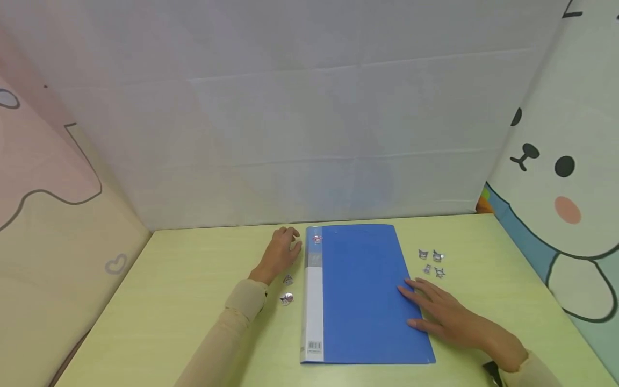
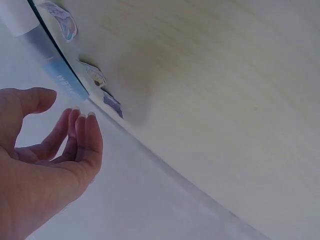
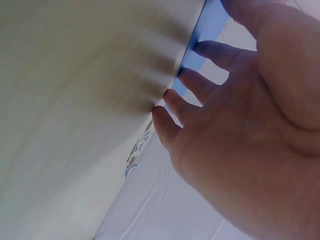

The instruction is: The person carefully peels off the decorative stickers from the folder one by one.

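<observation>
A blue folder [image 1: 365,295] lies closed on the table, its white-labelled spine [image 1: 313,312] to the left. A small pinkish character figure [image 1: 317,238] shows near the spine's top. My left hand [image 1: 280,252] hovers by the spine's upper end, its fingers loosely bent and holding nothing. Beside the spine lie small character stickers, a round-edged sticker [image 1: 287,299] and a smaller sticker [image 1: 288,279] among them; the left wrist view shows another sticker [image 2: 112,103] nearer the fingertips. My right hand [image 1: 447,312] rests spread fingers on the folder's right edge.
Several more stickers [image 1: 439,272] lie to the right of the folder. The pale yellow table [image 1: 184,312] meets a white cloth backdrop [image 1: 290,134] at its far edge. Printed cloths hang at left [image 1: 58,242] and right [image 1: 546,188].
</observation>
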`<move>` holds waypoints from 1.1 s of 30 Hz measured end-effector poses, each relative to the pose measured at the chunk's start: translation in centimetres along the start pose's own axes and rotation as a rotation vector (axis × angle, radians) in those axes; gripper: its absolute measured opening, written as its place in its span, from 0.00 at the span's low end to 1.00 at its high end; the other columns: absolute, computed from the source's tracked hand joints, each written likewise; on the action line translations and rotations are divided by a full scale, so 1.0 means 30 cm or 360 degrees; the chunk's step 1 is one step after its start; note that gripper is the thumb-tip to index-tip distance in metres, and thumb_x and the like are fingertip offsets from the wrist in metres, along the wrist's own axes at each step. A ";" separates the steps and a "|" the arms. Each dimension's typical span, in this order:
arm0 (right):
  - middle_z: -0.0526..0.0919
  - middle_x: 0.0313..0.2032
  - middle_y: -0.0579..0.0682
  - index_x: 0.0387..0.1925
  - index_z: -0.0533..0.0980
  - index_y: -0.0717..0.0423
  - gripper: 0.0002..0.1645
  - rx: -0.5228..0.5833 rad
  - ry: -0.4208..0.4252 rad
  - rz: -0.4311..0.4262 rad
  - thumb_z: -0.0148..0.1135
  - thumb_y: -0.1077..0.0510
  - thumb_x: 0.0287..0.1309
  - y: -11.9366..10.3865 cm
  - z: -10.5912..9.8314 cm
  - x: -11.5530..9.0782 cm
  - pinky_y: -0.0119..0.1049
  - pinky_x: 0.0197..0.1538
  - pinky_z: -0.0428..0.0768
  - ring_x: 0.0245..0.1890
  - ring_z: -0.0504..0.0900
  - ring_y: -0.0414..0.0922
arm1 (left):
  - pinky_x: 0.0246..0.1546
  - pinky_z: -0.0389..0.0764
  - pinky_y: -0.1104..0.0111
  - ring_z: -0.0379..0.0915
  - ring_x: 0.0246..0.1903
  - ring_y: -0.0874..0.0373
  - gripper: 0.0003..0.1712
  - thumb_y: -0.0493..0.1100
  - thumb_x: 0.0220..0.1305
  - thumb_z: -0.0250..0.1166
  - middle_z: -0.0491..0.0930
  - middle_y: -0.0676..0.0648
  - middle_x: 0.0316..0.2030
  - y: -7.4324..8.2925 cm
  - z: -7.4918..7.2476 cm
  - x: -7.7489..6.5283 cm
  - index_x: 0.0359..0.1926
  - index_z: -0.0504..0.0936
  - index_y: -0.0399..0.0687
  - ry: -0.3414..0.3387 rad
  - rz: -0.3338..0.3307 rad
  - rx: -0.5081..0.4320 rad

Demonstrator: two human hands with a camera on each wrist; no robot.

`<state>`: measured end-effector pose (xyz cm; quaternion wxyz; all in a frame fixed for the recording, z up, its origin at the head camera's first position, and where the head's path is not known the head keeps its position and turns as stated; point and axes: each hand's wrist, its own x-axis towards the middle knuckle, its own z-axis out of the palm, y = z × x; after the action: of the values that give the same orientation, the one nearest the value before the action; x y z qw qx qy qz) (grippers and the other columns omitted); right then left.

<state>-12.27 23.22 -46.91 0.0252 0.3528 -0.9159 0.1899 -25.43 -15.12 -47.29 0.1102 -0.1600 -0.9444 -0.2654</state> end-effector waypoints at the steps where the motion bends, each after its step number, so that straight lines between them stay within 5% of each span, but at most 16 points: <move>1: 0.66 0.64 0.57 0.66 0.65 0.55 0.36 -0.0015 0.0009 -0.0006 0.59 0.44 0.61 0.000 0.000 0.000 0.58 0.54 0.67 0.62 0.64 0.59 | 0.39 0.75 0.60 0.69 0.41 0.48 0.10 0.36 0.63 0.61 0.74 0.40 0.37 0.003 0.001 0.003 0.43 0.75 0.34 0.0004 0.0003 0.0003; 20: 0.65 0.65 0.57 0.67 0.64 0.54 0.36 0.0024 -0.0004 0.0014 0.58 0.44 0.62 -0.013 -0.005 0.005 0.59 0.55 0.67 0.63 0.64 0.59 | 0.44 0.75 0.59 0.70 0.44 0.49 0.11 0.39 0.63 0.61 0.74 0.42 0.40 0.042 0.021 0.052 0.44 0.75 0.36 -0.0075 0.0048 -0.0030; 28: 0.65 0.65 0.57 0.66 0.65 0.56 0.35 -0.0032 0.0053 -0.0043 0.59 0.45 0.61 -0.013 0.002 0.007 0.45 0.57 0.59 0.63 0.64 0.57 | 0.45 0.74 0.58 0.71 0.43 0.48 0.12 0.40 0.64 0.62 0.74 0.42 0.39 0.056 0.032 0.055 0.44 0.76 0.36 -0.0087 0.0061 -0.0068; 33: 0.65 0.65 0.57 0.66 0.65 0.56 0.35 -0.0033 0.0041 -0.0042 0.59 0.45 0.62 -0.013 0.006 0.009 0.49 0.56 0.63 0.63 0.64 0.57 | 0.44 0.74 0.57 0.70 0.41 0.48 0.09 0.39 0.63 0.62 0.73 0.43 0.37 0.059 0.043 0.057 0.41 0.76 0.36 -0.0077 0.0096 -0.0028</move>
<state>-12.19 22.72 -46.89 0.0431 0.3623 -0.9126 0.1846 -26.54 -12.59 -47.04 0.0938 -0.1957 -0.9391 -0.2664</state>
